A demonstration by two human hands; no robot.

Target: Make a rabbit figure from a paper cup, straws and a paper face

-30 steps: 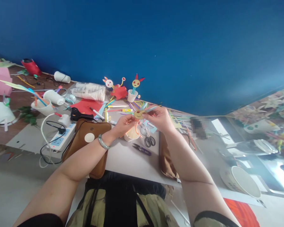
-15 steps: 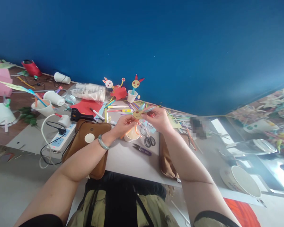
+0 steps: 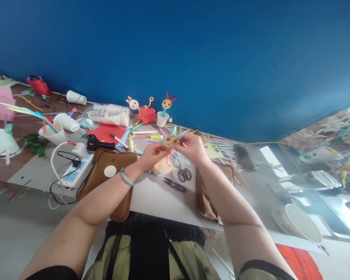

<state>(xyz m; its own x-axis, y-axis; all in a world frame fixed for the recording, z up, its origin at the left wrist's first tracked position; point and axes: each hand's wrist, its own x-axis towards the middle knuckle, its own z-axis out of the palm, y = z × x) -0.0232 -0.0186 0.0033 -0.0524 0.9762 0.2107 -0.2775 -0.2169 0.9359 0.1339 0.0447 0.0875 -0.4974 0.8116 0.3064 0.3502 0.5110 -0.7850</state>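
A round yellow paper face (image 3: 169, 142) with blue pointed ears is held up over the table. My left hand (image 3: 152, 154) pinches its left edge, and a bracelet circles that wrist. On the other side, my right hand (image 3: 194, 147) grips the face near its right edge and the ears. Just below stands a white paper cup (image 3: 163, 167) with orange strips at its rim. Dark-handled scissors (image 3: 184, 174) and purple thread snips (image 3: 175, 185) lie to the right of the cup and nearer to me.
Finished figures, one in a cup (image 3: 162, 119), stand by the blue wall. A brown pouch (image 3: 113, 171), a power strip (image 3: 77, 173) and a black glue gun (image 3: 100, 144) lie left. Another brown pouch (image 3: 205, 198) is under my right forearm. Coloured strips are scattered behind.
The yellow face has tilted a little in my hands, and more of its blue ears and eyes shows. My right hand has shifted slightly down. Both hands still hold it.
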